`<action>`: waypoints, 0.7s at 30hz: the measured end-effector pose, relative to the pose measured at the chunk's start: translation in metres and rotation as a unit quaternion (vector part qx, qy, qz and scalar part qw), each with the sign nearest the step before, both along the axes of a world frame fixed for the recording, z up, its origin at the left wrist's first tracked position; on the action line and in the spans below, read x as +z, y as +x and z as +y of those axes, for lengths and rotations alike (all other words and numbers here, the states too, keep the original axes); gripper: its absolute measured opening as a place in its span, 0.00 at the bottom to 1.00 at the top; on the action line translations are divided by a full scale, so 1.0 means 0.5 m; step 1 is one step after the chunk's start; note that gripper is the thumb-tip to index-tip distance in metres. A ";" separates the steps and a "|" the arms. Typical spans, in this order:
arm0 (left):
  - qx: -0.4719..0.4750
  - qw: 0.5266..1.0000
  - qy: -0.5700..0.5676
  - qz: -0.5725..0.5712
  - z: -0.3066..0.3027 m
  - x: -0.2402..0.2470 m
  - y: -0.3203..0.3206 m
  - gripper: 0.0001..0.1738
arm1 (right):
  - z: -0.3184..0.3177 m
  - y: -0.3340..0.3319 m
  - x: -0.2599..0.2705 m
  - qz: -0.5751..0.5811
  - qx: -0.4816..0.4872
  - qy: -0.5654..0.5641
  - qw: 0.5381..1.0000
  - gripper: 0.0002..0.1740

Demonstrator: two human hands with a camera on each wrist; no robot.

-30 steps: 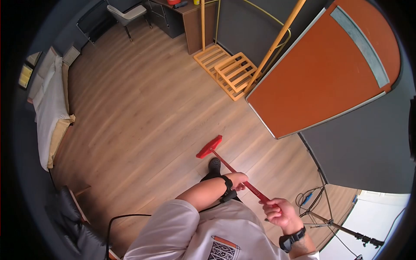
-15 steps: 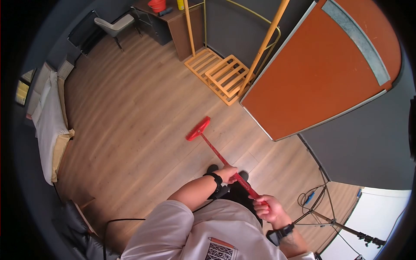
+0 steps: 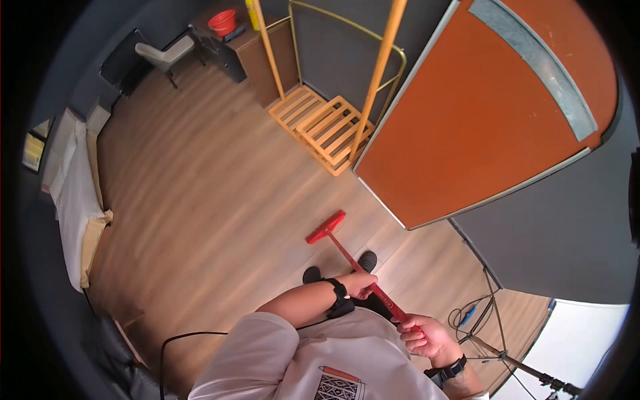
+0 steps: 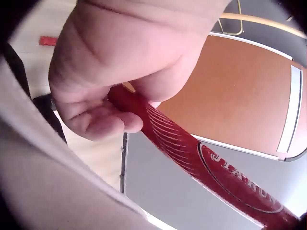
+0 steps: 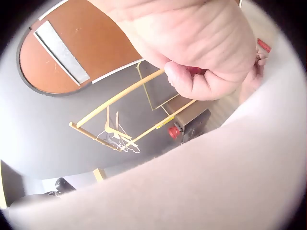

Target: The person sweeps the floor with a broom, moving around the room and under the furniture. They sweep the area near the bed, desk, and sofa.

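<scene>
A red broom (image 3: 343, 249) slants across the floor in front of my body, its bristled head (image 3: 325, 227) at floor level just beyond my shoes. Around the middle of the handle curls my left hand (image 3: 360, 285). Its fingers and thumb wrap the red handle (image 4: 177, 143) in the left wrist view, where pale lettering shows below the grip. My right hand (image 3: 428, 335) grips the handle's top end close to my waist. From the right wrist view that fist (image 5: 201, 52) hides most of the handle, leaving a bit of red between the fingers.
Ahead stands a wooden clothes rack (image 3: 337, 130) with slatted shelves, beside a large orange board (image 3: 460, 127). A tripod (image 3: 493, 347) with cables is at the right. A bed (image 3: 77, 207) lines the left side; a chair (image 3: 167, 55) and desk (image 3: 260, 67) stand at the back.
The broom head went forward and left, then came back toward my feet. Both hands kept their grip on the handle. The view has turned a little to the right.
</scene>
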State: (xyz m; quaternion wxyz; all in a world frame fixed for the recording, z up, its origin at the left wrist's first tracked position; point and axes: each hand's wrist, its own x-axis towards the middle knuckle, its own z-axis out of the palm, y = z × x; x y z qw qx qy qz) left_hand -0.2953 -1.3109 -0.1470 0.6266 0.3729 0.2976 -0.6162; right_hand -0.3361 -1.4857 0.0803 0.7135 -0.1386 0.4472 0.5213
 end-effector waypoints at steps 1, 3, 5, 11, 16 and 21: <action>-0.005 1.000 -0.003 -0.012 -0.008 0.015 0.015 0.10 | -0.014 0.016 0.005 -0.006 -0.005 0.003 1.000 0.10; -0.001 1.000 0.001 -0.010 -0.034 0.003 0.041 0.10 | -0.037 0.044 0.012 -0.023 0.016 0.013 1.000 0.10; 0.058 0.997 0.055 0.001 -0.069 0.003 0.072 0.11 | -0.072 0.077 -0.001 -0.017 0.004 0.025 1.000 0.10; 0.197 0.973 0.121 -0.001 -0.149 -0.036 0.147 0.07 | -0.157 0.166 -0.095 -0.024 0.013 0.030 0.999 0.14; 0.019 0.997 0.067 -0.044 -0.209 -0.001 0.193 0.11 | -0.220 0.188 -0.183 -0.004 0.000 0.023 1.000 0.14; -0.101 0.991 0.020 -0.091 -0.283 -0.008 0.205 0.15 | -0.266 0.187 -0.121 0.066 -0.043 -0.030 0.996 0.11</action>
